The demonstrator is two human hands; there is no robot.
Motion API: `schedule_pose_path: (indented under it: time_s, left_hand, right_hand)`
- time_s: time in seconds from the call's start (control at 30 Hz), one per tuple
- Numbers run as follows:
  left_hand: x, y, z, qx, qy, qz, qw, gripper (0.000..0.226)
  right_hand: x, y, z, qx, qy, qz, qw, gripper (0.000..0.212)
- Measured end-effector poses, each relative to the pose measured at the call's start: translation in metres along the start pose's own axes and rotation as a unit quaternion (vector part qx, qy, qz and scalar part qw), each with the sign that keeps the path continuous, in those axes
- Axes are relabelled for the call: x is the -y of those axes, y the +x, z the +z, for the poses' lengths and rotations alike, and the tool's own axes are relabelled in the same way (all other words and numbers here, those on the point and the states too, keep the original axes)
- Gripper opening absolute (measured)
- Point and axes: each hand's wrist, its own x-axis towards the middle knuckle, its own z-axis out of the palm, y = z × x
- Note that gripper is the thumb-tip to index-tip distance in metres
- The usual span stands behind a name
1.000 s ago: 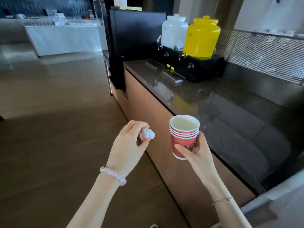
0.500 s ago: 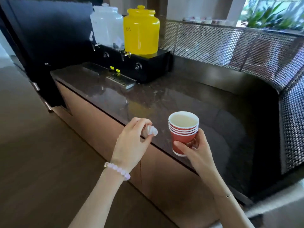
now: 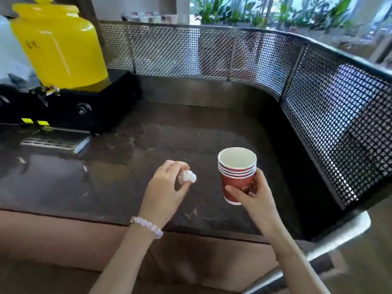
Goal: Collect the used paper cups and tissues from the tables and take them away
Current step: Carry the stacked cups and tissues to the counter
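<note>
Counter [image 3: 148, 132]: dark polished stone.
Yellow dispenser [image 3: 57, 45]: on black stand [image 3: 84, 107], far left.
Drip tray [image 3: 53, 141]: before stand.
Mesh screen [image 3: 318, 98]: rear and right edges.

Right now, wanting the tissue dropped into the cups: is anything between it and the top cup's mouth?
Nothing visible: open air separates the tissue in the left hand from the cup stack in the right hand.

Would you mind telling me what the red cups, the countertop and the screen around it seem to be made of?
The stacked red cups: paper, judging by rolled white rims and matte printed walls. The countertop: probably dark polished stone, mottled and glossy with faint reflections; a laminate cannot be excluded. The screen: woven metal mesh, shiny, see-through, in a dark frame.
</note>
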Motion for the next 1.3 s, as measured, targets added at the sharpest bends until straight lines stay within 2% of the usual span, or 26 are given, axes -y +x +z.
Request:
schedule_pose_path:
  time_s: [0.27, 0.57, 0.73, 0.97, 1.3]
  left_hand:
    - [0.044, 0.024, 0.017, 0.059, -0.055, 0.024, 0.996, 0.022]
    - [0.074, 0.029, 0.025, 0.079, -0.066, -0.022, 0.994, 0.021]
    - [0.087, 0.030, 0.028, 0.078, -0.063, -0.039, 0.994, 0.023]
    - [0.100, 0.026, 0.033, 0.087, -0.045, -0.052, 0.994, 0.022]
    - [0.111, 0.022, 0.047, 0.112, 0.006, -0.050, 0.992, 0.022]
  right_hand:
    - [-0.020, 0.013, 0.022, -0.061, -0.043, 0.026, 0.997, 0.062]
    - [-0.041, 0.035, 0.043, -0.060, -0.048, 0.058, 0.995, 0.060]
    - [-0.052, 0.049, 0.051, -0.054, -0.040, 0.069, 0.995, 0.067]
    - [-0.064, 0.060, 0.057, -0.044, -0.051, 0.076, 0.995, 0.074]
    - [-0.069, 0.057, 0.055, -0.041, -0.052, 0.066, 0.996, 0.073]
